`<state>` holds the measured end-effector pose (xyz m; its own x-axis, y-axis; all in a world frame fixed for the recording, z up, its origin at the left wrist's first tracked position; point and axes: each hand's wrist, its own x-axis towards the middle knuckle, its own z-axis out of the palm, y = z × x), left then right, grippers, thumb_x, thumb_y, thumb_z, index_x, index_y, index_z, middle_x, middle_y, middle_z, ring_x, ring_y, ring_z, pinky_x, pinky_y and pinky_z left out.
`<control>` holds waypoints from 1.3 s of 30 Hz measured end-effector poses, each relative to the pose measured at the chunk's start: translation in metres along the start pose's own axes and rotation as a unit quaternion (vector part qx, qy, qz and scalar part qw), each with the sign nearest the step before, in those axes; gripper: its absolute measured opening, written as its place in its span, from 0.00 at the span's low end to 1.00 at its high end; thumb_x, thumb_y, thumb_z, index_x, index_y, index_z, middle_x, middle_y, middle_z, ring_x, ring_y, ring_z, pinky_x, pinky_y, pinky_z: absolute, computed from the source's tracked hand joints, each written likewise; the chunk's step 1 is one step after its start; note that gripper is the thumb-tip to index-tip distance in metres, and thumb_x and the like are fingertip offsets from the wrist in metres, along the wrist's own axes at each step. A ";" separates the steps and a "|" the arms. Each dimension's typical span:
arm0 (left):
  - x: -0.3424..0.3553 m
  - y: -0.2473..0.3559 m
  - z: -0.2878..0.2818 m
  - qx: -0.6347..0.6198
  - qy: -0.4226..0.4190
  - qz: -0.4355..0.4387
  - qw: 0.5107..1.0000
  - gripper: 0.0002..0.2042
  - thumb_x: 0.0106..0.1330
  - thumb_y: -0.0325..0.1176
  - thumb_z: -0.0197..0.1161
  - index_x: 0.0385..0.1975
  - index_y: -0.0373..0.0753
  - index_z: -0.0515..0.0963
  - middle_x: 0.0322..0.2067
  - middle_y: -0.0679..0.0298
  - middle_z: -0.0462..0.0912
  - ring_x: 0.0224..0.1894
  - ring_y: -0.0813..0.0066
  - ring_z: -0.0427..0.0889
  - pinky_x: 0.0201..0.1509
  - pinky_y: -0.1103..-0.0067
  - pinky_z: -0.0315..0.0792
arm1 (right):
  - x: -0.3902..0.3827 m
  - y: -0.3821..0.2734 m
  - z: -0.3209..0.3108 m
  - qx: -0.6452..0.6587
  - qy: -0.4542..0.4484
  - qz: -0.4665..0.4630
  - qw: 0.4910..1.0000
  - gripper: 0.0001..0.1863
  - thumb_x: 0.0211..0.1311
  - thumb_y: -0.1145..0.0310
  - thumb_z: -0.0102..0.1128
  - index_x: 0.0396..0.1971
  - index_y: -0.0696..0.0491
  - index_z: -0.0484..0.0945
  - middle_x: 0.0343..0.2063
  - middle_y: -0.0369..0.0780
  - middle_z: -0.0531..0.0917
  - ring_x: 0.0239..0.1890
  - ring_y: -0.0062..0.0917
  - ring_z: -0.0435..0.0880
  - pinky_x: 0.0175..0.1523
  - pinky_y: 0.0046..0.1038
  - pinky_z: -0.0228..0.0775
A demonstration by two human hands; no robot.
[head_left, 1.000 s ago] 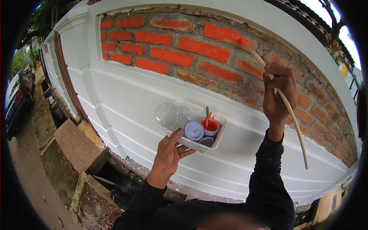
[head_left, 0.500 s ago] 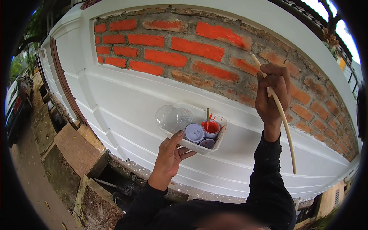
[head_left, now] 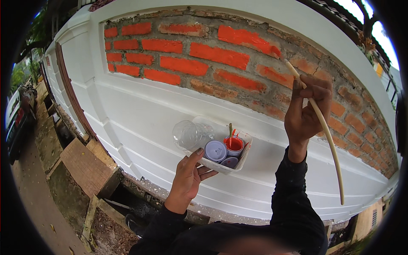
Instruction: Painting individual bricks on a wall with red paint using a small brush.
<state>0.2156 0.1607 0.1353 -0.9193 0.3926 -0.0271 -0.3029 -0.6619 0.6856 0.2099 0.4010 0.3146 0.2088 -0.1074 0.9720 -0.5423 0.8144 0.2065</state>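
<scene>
- Right hand [head_left: 310, 106] is reaching up, pinching the brush [head_left: 333, 148] at a red brick [head_left: 246, 39].
- Left hand [head_left: 186, 180] is gripping the tub [head_left: 220, 168] below, thumb uppermost.
- Bristles [head_left: 277, 52] are blurring into the red.

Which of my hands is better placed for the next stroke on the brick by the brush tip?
Right, most likely. Your right hand grips the long brush, its tip at the right end of that orange-red brick. Your left hand is lower, holding the white tray of cans.
</scene>
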 end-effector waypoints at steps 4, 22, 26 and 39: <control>-0.001 0.001 0.000 -0.003 0.005 0.001 1.000 0.25 0.71 0.45 0.64 0.58 0.31 0.71 0.50 0.53 0.82 0.50 0.57 0.87 0.56 0.59 0.83 | 0.006 -0.010 0.022 -0.047 -0.088 -0.029 0.995 0.11 0.61 0.86 0.65 0.29 0.58 0.72 0.37 0.45 0.82 0.36 0.25 0.84 0.40 0.24 0.82; -0.007 0.000 0.000 0.005 0.004 -0.003 1.000 0.28 0.71 0.46 0.63 0.59 0.29 0.69 0.51 0.51 0.81 0.51 0.56 0.86 0.57 0.59 0.83 | 0.013 0.002 0.031 0.032 0.018 -0.004 0.999 0.10 0.59 0.87 0.64 0.30 0.58 0.73 0.33 0.43 0.81 0.37 0.25 0.82 0.42 0.26 0.78; -0.010 -0.001 0.001 0.004 0.004 0.001 1.000 0.27 0.71 0.45 0.63 0.59 0.29 0.69 0.51 0.51 0.81 0.51 0.57 0.86 0.57 0.59 0.83 | 0.014 0.014 0.030 0.006 -0.015 0.003 1.000 0.10 0.63 0.87 0.62 0.33 0.58 0.72 0.37 0.43 0.79 0.42 0.23 0.84 0.48 0.24 0.84; -0.004 -0.004 0.003 0.013 -0.003 -0.012 1.000 0.27 0.71 0.46 0.64 0.58 0.29 0.70 0.50 0.51 0.82 0.50 0.58 0.87 0.57 0.59 0.83 | 0.020 0.009 0.015 0.021 -0.031 -0.003 0.999 0.09 0.62 0.86 0.63 0.31 0.58 0.73 0.38 0.43 0.81 0.41 0.24 0.84 0.46 0.26 0.80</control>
<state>0.2216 0.1635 0.1342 -0.9102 0.4123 -0.0385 -0.3177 -0.6357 0.7035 0.1977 0.3975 0.3379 0.1617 -0.1492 0.9755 -0.5744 0.7896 0.2160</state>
